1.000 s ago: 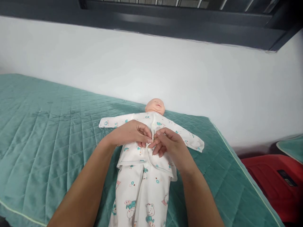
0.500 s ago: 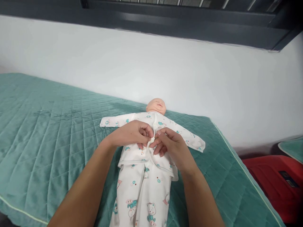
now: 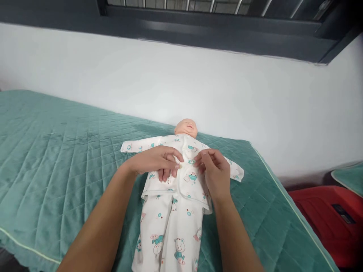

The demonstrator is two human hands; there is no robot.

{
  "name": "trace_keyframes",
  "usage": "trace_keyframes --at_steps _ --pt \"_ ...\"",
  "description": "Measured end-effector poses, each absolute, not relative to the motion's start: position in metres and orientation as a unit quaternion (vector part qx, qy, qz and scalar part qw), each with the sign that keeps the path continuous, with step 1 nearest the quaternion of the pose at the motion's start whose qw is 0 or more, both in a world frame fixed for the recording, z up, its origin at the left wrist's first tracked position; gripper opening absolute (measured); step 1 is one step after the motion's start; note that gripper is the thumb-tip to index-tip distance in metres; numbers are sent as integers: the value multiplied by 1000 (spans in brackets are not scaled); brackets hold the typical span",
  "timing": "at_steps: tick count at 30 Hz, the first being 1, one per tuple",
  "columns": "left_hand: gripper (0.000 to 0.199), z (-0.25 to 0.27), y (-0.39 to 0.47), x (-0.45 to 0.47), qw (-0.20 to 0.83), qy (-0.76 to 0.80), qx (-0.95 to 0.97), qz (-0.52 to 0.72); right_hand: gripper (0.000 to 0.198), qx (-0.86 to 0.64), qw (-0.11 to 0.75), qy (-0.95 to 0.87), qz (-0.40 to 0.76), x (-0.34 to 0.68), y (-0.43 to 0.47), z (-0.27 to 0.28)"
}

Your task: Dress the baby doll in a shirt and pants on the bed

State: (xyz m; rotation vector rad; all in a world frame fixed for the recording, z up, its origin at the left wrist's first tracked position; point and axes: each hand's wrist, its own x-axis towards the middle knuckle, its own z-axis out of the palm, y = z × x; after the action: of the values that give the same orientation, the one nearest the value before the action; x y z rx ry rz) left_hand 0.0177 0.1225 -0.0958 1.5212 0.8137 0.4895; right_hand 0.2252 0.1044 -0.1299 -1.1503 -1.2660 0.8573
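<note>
A baby doll point(image 3: 186, 127) lies on its back in a white printed shirt point(image 3: 185, 185) and matching trousers point(image 3: 167, 234). My left hand point(image 3: 160, 160) rests on the shirt's chest beside the front edge. Its thumb and forefinger are a little apart near a small pale fastener point(image 3: 181, 166), and nothing shows between them. To the right, my right hand point(image 3: 214, 168) hovers over the other side of the shirt, clear of the front edge. Its fingers are loosely bent, with nothing visible in them. The shirt's front panels meet at the chest and part slightly near the hem.
A green quilted cover point(image 3: 70, 158) lies under the doll. Behind it rise a white wall point(image 3: 159, 83) and a dark window frame point(image 3: 198, 34). A red plastic object point(image 3: 326, 219) stands beyond the right edge of the bedding, near another green cloth point(image 3: 350, 177).
My right hand has drawn away from the shirt's front edge, to the right. My left hand has stayed near the fastener, its thumb and forefinger now resting without the other hand's fingers beside them.
</note>
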Motion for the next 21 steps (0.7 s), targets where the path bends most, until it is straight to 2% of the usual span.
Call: trace_keyframes --at_steps 4,8,11,16,21 --pt "36 -108 121 17 606 383 650 253 20 -483 578 -610 246 228 113 -143" --pt "37 -135 108 13 598 381 604 365 43 -470 479 -709 219 230 117 -155" --pt "35 -157 85 7 537 430 540 485 48 -437 426 -763 214 233 109 -159" --pt "31 -178 32 -4 428 525 574 461 51 -406 366 -816 189 242 66 -161" --pt "28 -183 3 -5 281 512 674 453 44 -390 333 -837 189 247 6 -169"
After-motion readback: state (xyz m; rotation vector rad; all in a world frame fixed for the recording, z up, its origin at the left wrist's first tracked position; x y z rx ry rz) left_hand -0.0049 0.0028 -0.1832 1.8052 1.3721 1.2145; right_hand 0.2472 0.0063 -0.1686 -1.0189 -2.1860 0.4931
